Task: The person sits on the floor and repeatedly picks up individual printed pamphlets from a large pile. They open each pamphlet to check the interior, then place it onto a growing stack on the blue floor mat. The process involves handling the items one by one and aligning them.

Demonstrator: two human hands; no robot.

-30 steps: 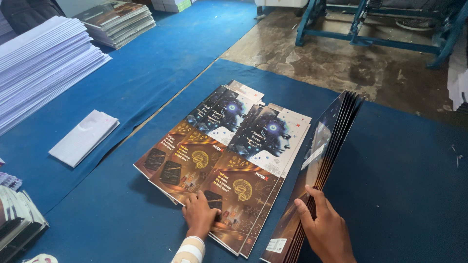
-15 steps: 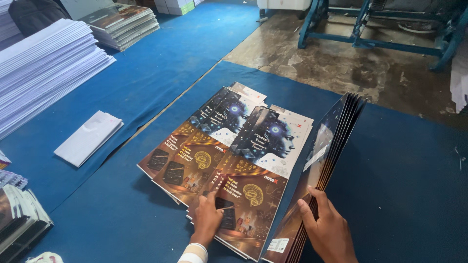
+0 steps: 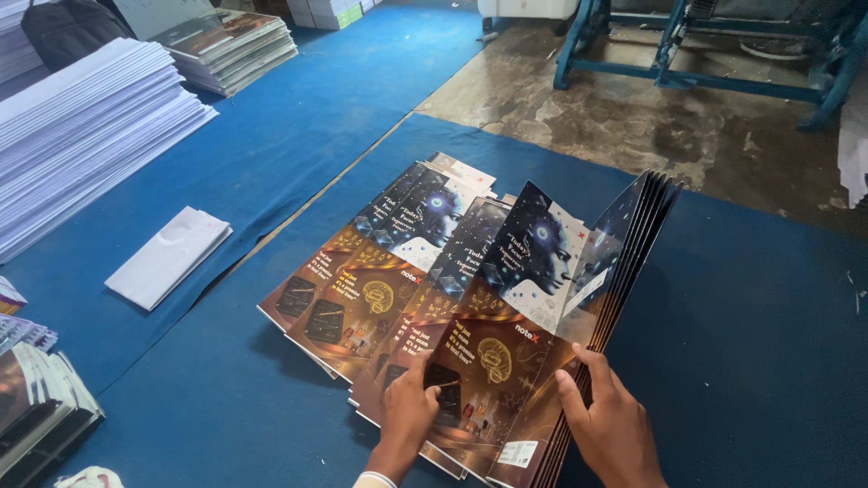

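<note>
My left hand [image 3: 411, 411] presses on the near end of a glossy printed sheet [image 3: 493, 334] that is swinging down from an upright bundle. That sheet is dark blue at the far end and brown-gold at the near end. My right hand [image 3: 610, 425] grips the near edge of the upright bundle of sheets [image 3: 633, 244], which stands on its long edge, fanned open. Several matching sheets [image 3: 371, 271] lie overlapped flat on the blue cloth to the left.
A folded white paper [image 3: 169, 256] lies on the blue cloth [image 3: 750, 343] to the left. Tall white paper stacks [image 3: 81, 126] and a printed stack [image 3: 231, 45] sit at far left. More printed booklets [image 3: 36, 407] are at the near-left corner. Bare concrete floor [image 3: 633, 99] and a blue metal frame [image 3: 705, 54] lie beyond.
One more sheet has peeled off the upright bundle and leans over the flat pile. My left hand shifted right onto it. The view moved closer.
</note>
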